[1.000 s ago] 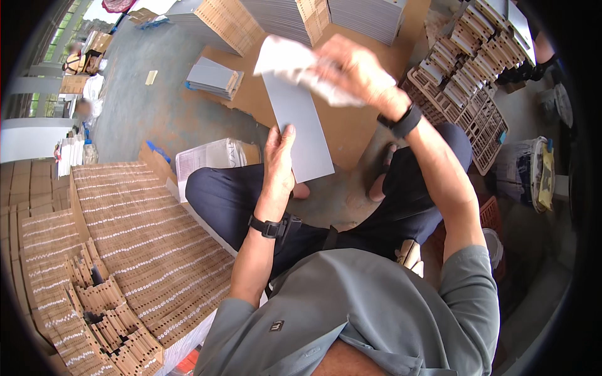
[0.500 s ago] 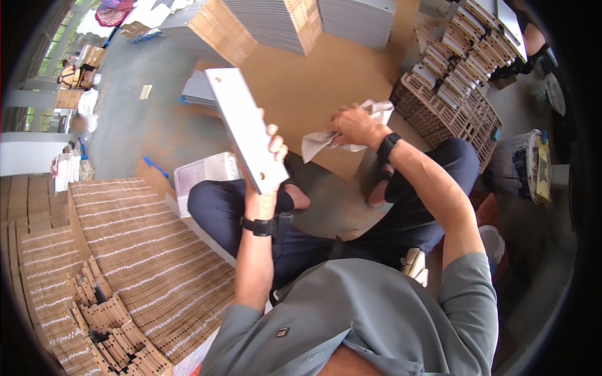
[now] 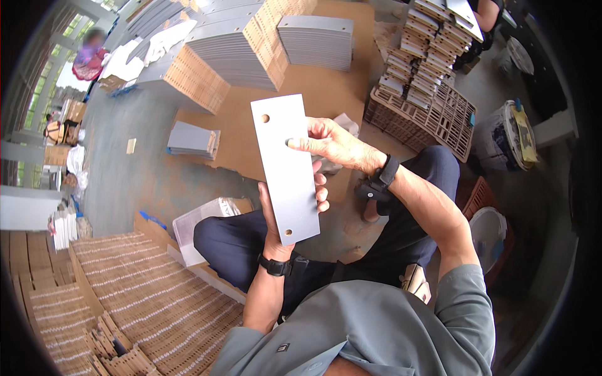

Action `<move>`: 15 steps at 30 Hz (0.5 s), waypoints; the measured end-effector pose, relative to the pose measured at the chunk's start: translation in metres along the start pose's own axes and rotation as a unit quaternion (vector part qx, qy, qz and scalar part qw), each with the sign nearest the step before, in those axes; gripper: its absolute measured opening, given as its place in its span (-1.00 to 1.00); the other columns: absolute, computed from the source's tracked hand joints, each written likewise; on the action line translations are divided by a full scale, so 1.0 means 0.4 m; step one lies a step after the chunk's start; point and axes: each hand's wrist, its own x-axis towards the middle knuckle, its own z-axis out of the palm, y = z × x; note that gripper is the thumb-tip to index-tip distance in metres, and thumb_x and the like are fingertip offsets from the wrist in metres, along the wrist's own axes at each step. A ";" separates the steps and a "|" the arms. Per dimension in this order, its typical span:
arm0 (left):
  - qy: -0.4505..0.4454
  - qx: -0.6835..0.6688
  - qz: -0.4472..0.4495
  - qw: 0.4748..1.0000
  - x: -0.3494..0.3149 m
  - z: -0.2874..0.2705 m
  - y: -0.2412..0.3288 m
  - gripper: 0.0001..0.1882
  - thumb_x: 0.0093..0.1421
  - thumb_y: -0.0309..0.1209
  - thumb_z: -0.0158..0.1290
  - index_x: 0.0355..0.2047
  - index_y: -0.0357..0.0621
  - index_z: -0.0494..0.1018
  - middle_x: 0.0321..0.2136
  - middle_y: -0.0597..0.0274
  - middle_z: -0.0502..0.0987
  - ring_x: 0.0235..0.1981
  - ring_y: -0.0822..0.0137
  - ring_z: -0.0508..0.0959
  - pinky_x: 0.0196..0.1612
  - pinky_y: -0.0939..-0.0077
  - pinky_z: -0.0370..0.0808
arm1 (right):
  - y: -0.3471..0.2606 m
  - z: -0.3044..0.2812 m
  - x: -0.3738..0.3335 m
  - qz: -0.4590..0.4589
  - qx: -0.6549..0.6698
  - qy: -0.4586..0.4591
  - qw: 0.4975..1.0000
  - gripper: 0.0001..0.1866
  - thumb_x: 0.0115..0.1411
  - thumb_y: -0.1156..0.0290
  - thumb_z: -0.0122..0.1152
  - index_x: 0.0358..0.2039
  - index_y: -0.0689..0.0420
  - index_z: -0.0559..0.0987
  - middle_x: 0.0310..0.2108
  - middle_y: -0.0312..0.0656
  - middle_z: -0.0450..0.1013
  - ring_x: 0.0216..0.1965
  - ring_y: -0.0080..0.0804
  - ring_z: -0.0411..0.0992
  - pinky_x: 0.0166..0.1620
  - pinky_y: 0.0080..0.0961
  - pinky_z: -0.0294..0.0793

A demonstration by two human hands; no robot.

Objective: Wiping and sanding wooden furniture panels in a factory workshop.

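Observation:
A flat, pale grey rectangular panel (image 3: 285, 182) with a round hole near each end stands tilted upright in front of me. My left hand (image 3: 269, 216) is closed around its lower half, thumb along the left edge and fingertips curling over the right edge. At the upper right edge, my right hand (image 3: 332, 145) lays its thumb on the panel's face. A crumpled off-white cloth (image 3: 347, 125) shows behind and below that hand, bunched in its fingers, which the panel partly hides.
Grey panel stacks (image 3: 316, 44) stand on brown cardboard (image 3: 241, 150) ahead, with a small stack (image 3: 193, 139) nearer left. Right are a brown crate (image 3: 426, 122) piled with boards and a bucket (image 3: 501, 135). Many panels on edge (image 3: 150, 282) fill the lower left. Other people are farther off.
The panel has turned to face me more squarely and moved right. My right hand has come left with the cloth and now touches the panel. The view has shifted too.

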 end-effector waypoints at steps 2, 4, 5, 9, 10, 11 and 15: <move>0.008 0.064 -0.009 0.998 -0.007 0.005 0.002 0.25 0.15 0.60 -0.18 0.41 -0.37 0.10 0.04 -0.13 0.45 -0.15 0.11 0.52 -0.17 0.26 0.54 | 0.003 -0.008 -0.031 -0.050 -0.009 0.017 0.999 -0.61 0.36 0.11 0.31 0.01 0.15 0.64 -0.22 -0.32 0.63 -0.16 -0.57 0.55 0.02 -0.45 0.56; -0.015 0.155 -0.011 0.988 -0.015 0.009 0.002 0.20 0.18 0.56 -0.18 0.42 -0.30 0.09 0.11 -0.24 0.44 -0.05 0.00 0.57 -0.01 0.12 0.61 | -0.002 -0.013 -0.076 -0.096 -0.018 0.034 0.995 -0.61 0.36 0.11 0.32 0.01 0.15 0.64 -0.20 -0.31 0.64 -0.12 -0.56 0.54 0.04 -0.43 0.54; -0.021 0.154 -0.022 0.988 -0.010 0.005 -0.004 0.20 0.18 0.56 -0.18 0.42 -0.30 0.09 0.11 -0.24 0.44 -0.05 0.00 0.57 -0.01 0.12 0.61 | -0.007 -0.014 -0.105 -0.086 -0.017 0.059 0.994 -0.60 0.36 0.11 0.32 0.03 0.15 0.64 -0.18 -0.29 0.64 -0.08 -0.54 0.53 0.07 -0.40 0.52; -0.066 0.188 -0.090 0.976 0.029 0.018 -0.060 0.13 0.22 0.49 -0.14 0.41 -0.29 0.10 0.08 -0.24 0.45 -0.14 0.01 0.56 -0.08 0.11 0.59 | -0.016 -0.050 -0.215 -0.103 -0.056 0.121 0.986 -0.55 0.35 0.13 0.32 0.10 0.17 0.62 -0.07 -0.21 0.63 0.00 -0.46 0.51 0.15 -0.34 0.48; -0.061 0.162 -0.113 0.978 0.035 0.030 -0.090 0.11 0.23 0.47 -0.12 0.40 -0.30 0.10 0.08 -0.24 0.45 -0.16 0.01 0.55 -0.10 0.08 0.57 | -0.025 -0.056 -0.261 -0.079 -0.082 0.161 0.980 -0.51 0.36 0.12 0.31 0.14 0.19 0.59 -0.02 -0.17 0.62 0.03 -0.43 0.51 0.16 -0.35 0.47; -0.040 0.150 -0.132 0.979 0.037 0.043 -0.106 0.09 0.24 0.46 -0.13 0.38 -0.31 0.12 0.06 -0.23 0.45 -0.22 0.02 0.52 -0.15 0.05 0.52 | -0.021 -0.065 -0.293 -0.101 -0.099 0.178 0.974 -0.49 0.35 0.10 0.32 0.14 0.22 0.58 -0.02 -0.13 0.61 0.03 -0.41 0.52 0.14 -0.35 0.48; -0.043 0.094 -0.149 0.983 0.020 0.060 -0.133 0.10 0.20 0.49 -0.09 0.37 -0.25 0.13 0.05 -0.17 0.40 -0.24 0.08 0.47 -0.17 0.12 0.48 | -0.038 -0.051 -0.444 -0.182 -0.340 0.320 0.865 -0.52 0.33 0.16 0.35 0.09 0.25 0.54 -0.17 -0.12 0.54 -0.17 -0.37 0.53 -0.06 -0.36 0.54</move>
